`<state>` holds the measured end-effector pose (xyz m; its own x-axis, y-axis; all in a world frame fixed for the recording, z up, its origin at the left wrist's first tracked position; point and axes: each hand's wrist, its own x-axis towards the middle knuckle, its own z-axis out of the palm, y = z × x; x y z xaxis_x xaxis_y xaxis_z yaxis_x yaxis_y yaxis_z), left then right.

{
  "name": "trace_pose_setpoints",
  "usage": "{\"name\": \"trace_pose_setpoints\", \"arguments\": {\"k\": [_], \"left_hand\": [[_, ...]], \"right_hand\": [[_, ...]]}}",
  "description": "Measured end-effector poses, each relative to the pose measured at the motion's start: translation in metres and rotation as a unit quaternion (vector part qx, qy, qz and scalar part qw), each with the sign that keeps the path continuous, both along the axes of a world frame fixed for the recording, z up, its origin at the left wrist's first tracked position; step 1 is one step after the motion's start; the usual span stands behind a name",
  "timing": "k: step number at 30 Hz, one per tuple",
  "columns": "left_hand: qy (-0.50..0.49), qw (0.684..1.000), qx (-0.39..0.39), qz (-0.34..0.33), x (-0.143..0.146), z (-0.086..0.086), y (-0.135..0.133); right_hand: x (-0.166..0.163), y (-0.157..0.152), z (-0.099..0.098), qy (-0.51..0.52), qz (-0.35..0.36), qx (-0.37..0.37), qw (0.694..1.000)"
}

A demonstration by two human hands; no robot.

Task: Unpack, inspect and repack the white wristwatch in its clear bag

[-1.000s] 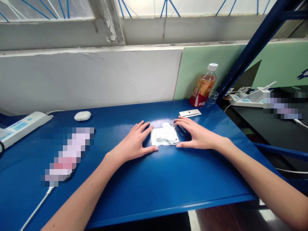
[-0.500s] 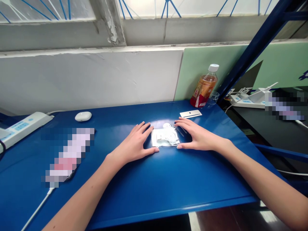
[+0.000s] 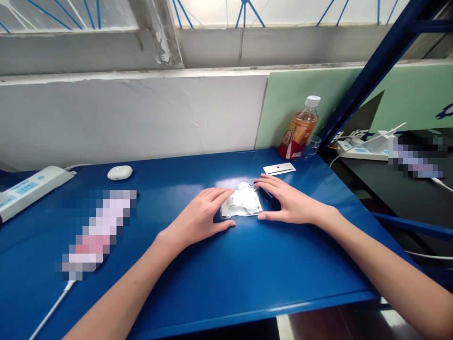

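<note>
A small clear plastic packet (image 3: 244, 203) with white contents lies on the blue desk (image 3: 247, 269), between my two hands. Glare on the film hides what is inside. My left hand (image 3: 205, 212) rests at the packet's left side, its fingertips over the left edge and its thumb apart near the front corner. At the right side, my right hand (image 3: 285, 200) has its fingers stretched out and its thumb close to the front right corner. Neither hand is closed around the packet. Just behind it lies a small round white piece (image 3: 244, 186).
A white card (image 3: 279, 168) lies behind my right hand, near a drink bottle (image 3: 300, 130) and a clear cup (image 3: 313, 145). On the left are a white earbud case (image 3: 120, 173), a blurred phone (image 3: 102, 231) on a cable, and a power strip (image 3: 37, 189). A blue post (image 3: 368, 71) rises at right.
My left hand has moved slightly right, its fingers now bent over the packet's left edge. My right hand has hardly moved. The whole view has shifted a little.
</note>
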<state>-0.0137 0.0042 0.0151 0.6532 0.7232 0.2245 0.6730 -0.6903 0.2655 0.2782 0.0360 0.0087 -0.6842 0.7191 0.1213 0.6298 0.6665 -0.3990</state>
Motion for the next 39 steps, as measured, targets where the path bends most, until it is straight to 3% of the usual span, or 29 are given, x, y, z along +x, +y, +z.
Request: {"name": "trace_pose_setpoints", "arguments": {"k": [9,16,18,21,25,29,32,39], "left_hand": [[-0.002,1.000,0.025,0.006,0.003,-0.003,-0.001],[-0.081,0.992,0.098,-0.028,0.005,-0.003,0.000],[-0.114,0.987,0.113,-0.029,0.005,-0.002,-0.001],[-0.152,0.982,0.108,-0.010,0.006,-0.001,-0.004],[-0.174,0.984,0.019,0.028,0.009,-0.001,-0.007],[-0.212,0.974,-0.063,0.056,0.011,-0.003,-0.005],[-0.189,0.978,-0.068,0.062,0.011,-0.005,-0.003],[-0.047,0.995,-0.068,0.059,0.005,-0.008,-0.003]], "right_hand": [[0.001,-0.003,0.002,0.001,0.026,0.052,0.998],[-0.005,-0.006,0.006,0.118,0.081,0.163,0.976],[-0.009,-0.011,0.009,0.176,0.069,0.153,0.970],[-0.014,-0.018,0.012,0.248,0.020,0.074,0.966],[-0.017,-0.020,0.009,0.260,-0.048,-0.039,0.964],[-0.017,-0.015,0.005,0.248,-0.084,-0.099,0.960],[-0.016,-0.012,0.003,0.238,-0.102,-0.090,0.962],[-0.013,-0.002,-0.012,0.164,-0.072,0.020,0.984]]}}
